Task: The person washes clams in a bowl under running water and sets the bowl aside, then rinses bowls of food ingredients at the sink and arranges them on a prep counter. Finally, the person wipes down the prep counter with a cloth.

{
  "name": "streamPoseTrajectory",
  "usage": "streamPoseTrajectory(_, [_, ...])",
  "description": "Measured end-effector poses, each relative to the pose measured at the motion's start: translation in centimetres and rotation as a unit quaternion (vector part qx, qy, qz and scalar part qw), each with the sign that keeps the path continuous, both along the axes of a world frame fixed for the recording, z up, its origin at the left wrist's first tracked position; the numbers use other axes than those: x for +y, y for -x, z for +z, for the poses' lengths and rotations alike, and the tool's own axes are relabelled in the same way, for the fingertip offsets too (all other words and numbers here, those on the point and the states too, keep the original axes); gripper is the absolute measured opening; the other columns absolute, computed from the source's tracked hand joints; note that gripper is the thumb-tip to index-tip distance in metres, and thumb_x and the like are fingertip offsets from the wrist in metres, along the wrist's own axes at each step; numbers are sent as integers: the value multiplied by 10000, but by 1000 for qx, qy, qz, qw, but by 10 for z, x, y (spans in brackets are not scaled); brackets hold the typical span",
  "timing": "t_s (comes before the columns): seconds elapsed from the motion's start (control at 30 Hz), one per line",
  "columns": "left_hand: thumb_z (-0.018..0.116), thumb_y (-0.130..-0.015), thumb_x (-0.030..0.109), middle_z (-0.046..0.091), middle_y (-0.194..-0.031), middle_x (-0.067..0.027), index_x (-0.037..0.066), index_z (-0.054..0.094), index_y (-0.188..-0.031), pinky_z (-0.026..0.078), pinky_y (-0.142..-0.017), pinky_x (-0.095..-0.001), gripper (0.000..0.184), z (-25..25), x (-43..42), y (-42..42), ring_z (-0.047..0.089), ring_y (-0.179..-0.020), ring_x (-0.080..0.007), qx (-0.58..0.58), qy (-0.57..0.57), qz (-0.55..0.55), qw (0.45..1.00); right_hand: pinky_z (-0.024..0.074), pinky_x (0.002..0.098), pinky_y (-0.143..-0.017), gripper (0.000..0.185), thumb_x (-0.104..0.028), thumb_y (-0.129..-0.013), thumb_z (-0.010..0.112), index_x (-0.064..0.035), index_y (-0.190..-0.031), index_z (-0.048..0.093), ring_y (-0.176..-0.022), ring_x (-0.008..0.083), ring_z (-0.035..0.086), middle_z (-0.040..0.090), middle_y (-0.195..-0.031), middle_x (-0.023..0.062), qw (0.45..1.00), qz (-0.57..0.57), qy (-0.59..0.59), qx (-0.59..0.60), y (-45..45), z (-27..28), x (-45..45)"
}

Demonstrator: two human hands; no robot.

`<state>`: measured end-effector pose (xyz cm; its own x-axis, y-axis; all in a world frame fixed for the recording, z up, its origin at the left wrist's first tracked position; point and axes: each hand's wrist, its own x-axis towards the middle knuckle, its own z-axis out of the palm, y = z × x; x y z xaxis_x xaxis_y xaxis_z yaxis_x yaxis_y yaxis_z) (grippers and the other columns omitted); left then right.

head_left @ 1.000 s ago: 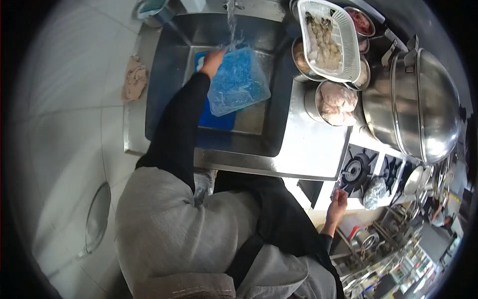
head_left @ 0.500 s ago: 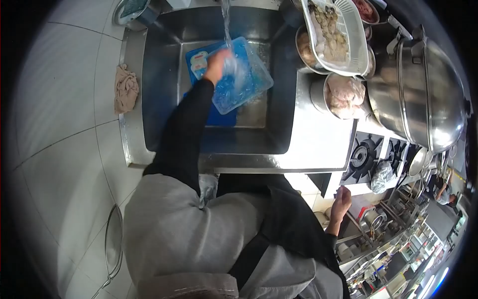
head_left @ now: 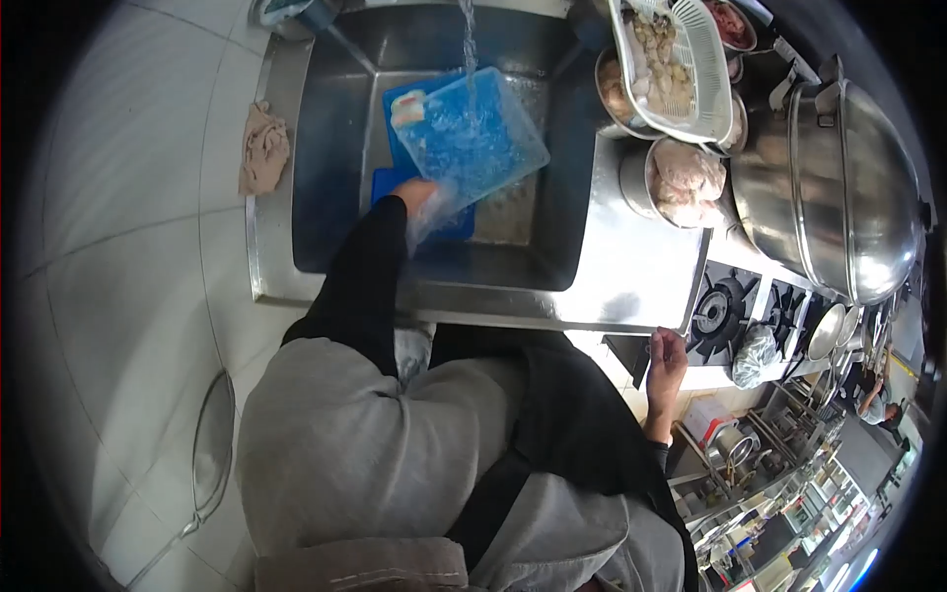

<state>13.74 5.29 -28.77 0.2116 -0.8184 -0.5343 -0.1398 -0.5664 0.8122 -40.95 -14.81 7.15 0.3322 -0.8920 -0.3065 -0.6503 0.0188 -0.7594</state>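
In the sink [head_left: 335, 232], a clear plastic container [head_left: 513, 148] lies over flat blue pieces [head_left: 454, 225], with a pale label [head_left: 406, 107] near its upper left. My left hand [head_left: 416, 192] is at the container's lower left edge, its fingers closed around something see-through and blurred that I cannot make out. Water [head_left: 469, 39] from above falls onto the container. My right hand [head_left: 667, 370] is raised beside the front corner of the metal counter [head_left: 626, 257]. Its fingers are loosely curled, and nothing shows in them.
Right of the sink are a white basket [head_left: 712, 74] of pale food, a metal pot [head_left: 639, 178] holding pale raw meat, and a large lidded steel pot [head_left: 829, 187]. A stove burner [head_left: 718, 308] lies beyond. A beige cloth [head_left: 264, 150] rests on the sink's left rim.
My left hand has moved from the container's top down to its lower left edge. My right hand has risen toward the counter corner. The view has shifted slightly.
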Motion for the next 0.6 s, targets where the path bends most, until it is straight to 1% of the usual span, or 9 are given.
streamPoseTrajectory(0.07, [612, -933, 281, 694, -975, -101, 100, 683, -1061, 528, -743, -387, 233, 34, 18, 9, 658, -857, -221, 257, -18, 216, 942, 449, 240, -678, 203, -183, -975, 625, 15, -1019, 617, -755, 85, 556, 620, -844, 25, 1000, -3, 4, -20, 11, -16, 3])
streamPoseTrajectory(0.1, [608, -945, 247, 697, -1047, -102, 100, 659, -1120, 536, -771, -386, 235, 74, 14, 7, 667, -901, -212, 399, -61, 326, 855, 448, 239, -675, 197, -178, -975, 626, 14, -1017, 618, -748, 83, 550, 616, -842, 22, 1000, 8, 1, -20, 12, -19, -2])
streamPoseTrajectory(0.17, [572, -962, 176, 681, -1073, -97, 69, 641, -1138, 578, -807, -384, 218, 146, 20, 19, 682, -922, -199, 423, 114, 338, 833, 447, 239, -668, 184, -169, -974, 626, 11, -1013, 619, -735, 79, 540, 609, -838, 15, 999, 41, -16, -11, 20, -28, -14])
streamPoseTrajectory(0.2, [578, -949, 160, 680, -1067, -96, 51, 628, -1175, 579, -854, -373, 256, 154, 29, 9, 681, -952, -196, 418, 75, 425, 799, 444, 233, -656, 161, -149, -976, 620, 9, -1009, 619, -721, 76, 534, 607, -837, 13, 998, 54, -1, -9, 16, -26, -18])
streamPoseTrajectory(0.23, [578, -942, 141, 680, -1062, -95, 29, 624, -1176, 587, -820, -351, 264, 174, 42, 8, 685, -928, -196, 343, 101, 425, 831, 448, 228, -660, 161, -142, -977, 618, 13, -1021, 619, -724, 77, 540, 607, -837, 14, 996, 75, -2, -42, 20, -36, -28])
streamPoseTrajectory(0.33, [617, -936, 185, 693, -953, -52, 32, 663, -1090, 577, -716, -303, 222, 236, 87, 13, 683, -823, -162, 335, 138, 390, 847, 469, 224, -689, 171, -123, -978, 611, 29, -1055, 623, -739, 85, 568, 617, -839, 19, 990, 87, -17, -114, 32, -48, -54])
streamPoseTrajectory(0.4, [622, -936, 200, 692, -957, -45, 34, 662, -1105, 568, -729, -311, 240, 281, 121, 47, 677, -826, -156, 293, 184, 462, 817, 500, 233, -726, 167, -130, -983, 605, 12, -1065, 633, -804, 97, 603, 645, -894, 33, 991, 119, -4, -65, 45, -45, -72])
streamPoseTrajectory(0.5, [648, -921, 290, 692, -945, -46, 29, 661, -1113, 546, -763, -316, 324, 348, 173, 123, 674, -844, -161, 255, 155, 498, 814, 517, 255, -760, 183, -160, -987, 607, 13, -1043, 626, -831, 109, 606, 644, -913, 44, 984, 129, -21, -122, 74, -63, -102])
streamPoseTrajectory(0.6, [671, -874, 446, 677, -1090, -92, -4, 622, -1200, 511, -845, -338, 558, 357, 222, 206, 651, -981, -228, -48, 18, 627, 777, 493, 240, -728, 167, -153, -992, 598, 9, -1027, 619, -787, 95, 574, 622, -880, 36, 968, 191, -38, -161, 95, -68, -122])
